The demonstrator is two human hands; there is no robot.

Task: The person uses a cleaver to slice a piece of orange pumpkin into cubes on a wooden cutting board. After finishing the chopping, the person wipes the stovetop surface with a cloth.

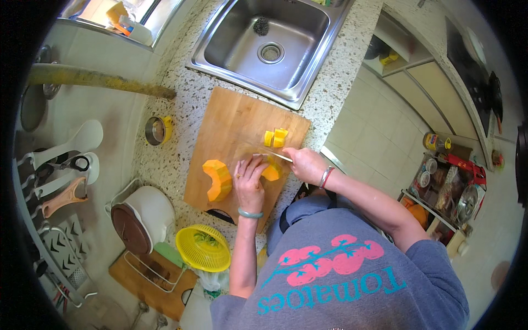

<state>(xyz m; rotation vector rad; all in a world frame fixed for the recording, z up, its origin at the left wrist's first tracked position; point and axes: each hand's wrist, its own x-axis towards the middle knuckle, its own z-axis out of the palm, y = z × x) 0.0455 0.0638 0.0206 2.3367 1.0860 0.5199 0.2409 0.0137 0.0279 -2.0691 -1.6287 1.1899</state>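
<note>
A wooden cutting board [234, 118] lies on the speckled counter below the sink. My left hand [250, 181], with bent fingers, presses down on a piece of orange pumpkin [272, 170], hiding part of it. Closed around the handle of a knife [283, 158] is my right hand [309, 166]. The blade lies across the board just beyond my left fingertips; its outline is hard to make out. Farther up the board are a few cut pumpkin chunks [280, 137]. A larger curved pumpkin slice [218, 180] rests left of my left hand.
Beyond the board is a steel sink [225, 41] with a scrubber [260, 26] in it. At left stand a small metal cup [154, 131] and a white pot [157, 206]. A yellow colander [190, 247] holds greens near the board's lower left. Utensils [82, 137] hang on the left wall.
</note>
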